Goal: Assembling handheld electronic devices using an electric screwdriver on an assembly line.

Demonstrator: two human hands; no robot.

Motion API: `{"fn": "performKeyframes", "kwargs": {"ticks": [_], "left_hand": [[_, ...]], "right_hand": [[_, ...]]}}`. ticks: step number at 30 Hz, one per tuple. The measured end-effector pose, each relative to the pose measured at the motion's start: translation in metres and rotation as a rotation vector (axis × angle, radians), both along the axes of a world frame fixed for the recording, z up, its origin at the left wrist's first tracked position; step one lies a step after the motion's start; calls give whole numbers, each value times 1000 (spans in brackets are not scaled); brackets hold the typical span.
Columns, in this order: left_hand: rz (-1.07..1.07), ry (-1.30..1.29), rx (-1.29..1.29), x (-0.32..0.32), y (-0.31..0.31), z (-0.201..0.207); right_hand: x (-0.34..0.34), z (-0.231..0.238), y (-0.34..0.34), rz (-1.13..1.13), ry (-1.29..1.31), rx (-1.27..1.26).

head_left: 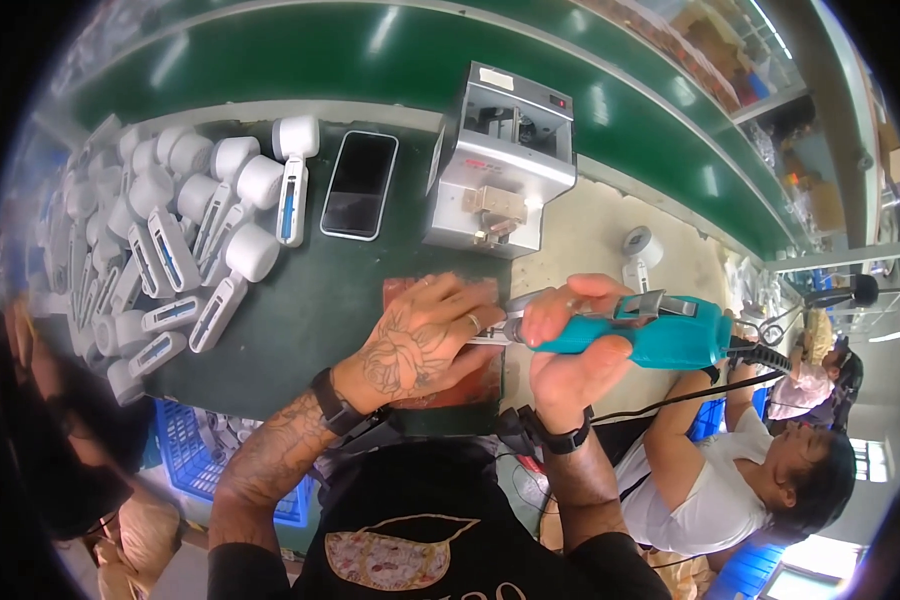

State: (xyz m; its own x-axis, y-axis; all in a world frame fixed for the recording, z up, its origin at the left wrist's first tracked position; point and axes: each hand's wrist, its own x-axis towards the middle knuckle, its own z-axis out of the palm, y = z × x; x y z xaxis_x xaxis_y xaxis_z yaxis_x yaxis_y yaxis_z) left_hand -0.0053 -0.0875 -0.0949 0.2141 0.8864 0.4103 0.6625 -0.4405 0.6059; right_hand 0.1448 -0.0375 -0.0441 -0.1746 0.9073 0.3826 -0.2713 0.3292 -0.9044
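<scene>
A teal electric screwdriver (pixel 682 338) lies across my right hand (pixel 580 335), its fingers wrapped round the body and its tip toward the left. Flat over a red-brown work pad (pixel 475 390), my left hand (pixel 415 340) presses on a white plastic handle piece (pixel 490 334). Most of that piece is covered by my fingers, and the screwdriver's tip meets it by my fingertips. To the left lies a heap of white round-headed devices (pixel 250 252) with slotted handles, some showing a blue strip inside.
A black-screened phone (pixel 360 185) lies beyond my left hand, beside a grey metal machine (pixel 505 165). One more white device (pixel 642 246) lies right of the machine. The screwdriver's black cable (pixel 760 355) runs right, near a seated co-worker (pixel 720 480). Below the bench's left edge stands a blue basket (pixel 185 465).
</scene>
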Motion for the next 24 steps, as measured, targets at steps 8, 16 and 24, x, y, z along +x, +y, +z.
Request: {"fn": "performKeyframes", "kwargs": {"ticks": [8, 16, 24], "left_hand": [[34, -17, 4, 3, 1, -2], [-30, -20, -16, -1, 1, -4], [-61, -114, -115, 0, 0, 1]], "right_hand": [[2, -4, 3, 52, -18, 5], [5, -5, 5, 88, -16, 22], [6, -5, 4, 117, 2, -32]]}}
